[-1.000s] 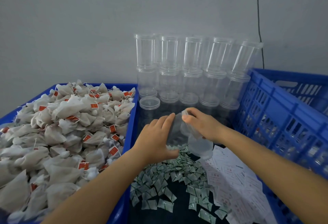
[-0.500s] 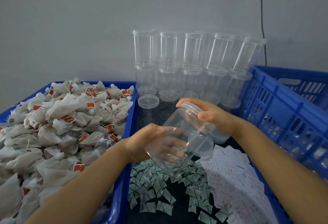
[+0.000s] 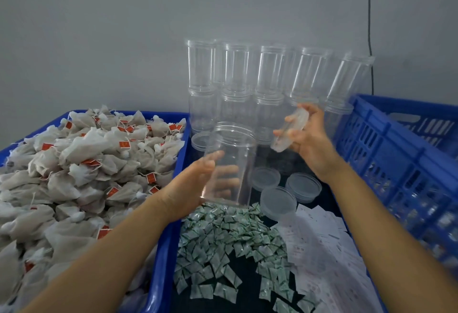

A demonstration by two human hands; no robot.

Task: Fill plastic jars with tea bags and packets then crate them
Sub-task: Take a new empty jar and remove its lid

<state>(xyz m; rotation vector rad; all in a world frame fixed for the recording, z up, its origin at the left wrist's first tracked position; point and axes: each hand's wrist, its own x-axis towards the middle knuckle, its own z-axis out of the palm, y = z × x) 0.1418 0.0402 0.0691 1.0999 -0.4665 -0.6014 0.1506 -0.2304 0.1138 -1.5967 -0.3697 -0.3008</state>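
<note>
Left hand gripping clear cylindrical plastic jar, upright, open-mouthed, centre frame, above green-white triangular packets at 6 o'clock. Right hand pinching clear round lid (blurred, tilted on edge) at 2 o'clock of jar. Beige tea bags heaped at 9 o'clock. Blue slotted plastic crate at 3 o'clock.

Clear glossy plastic jar; matt mesh-cloth tea bags; blue plastic crate
</note>
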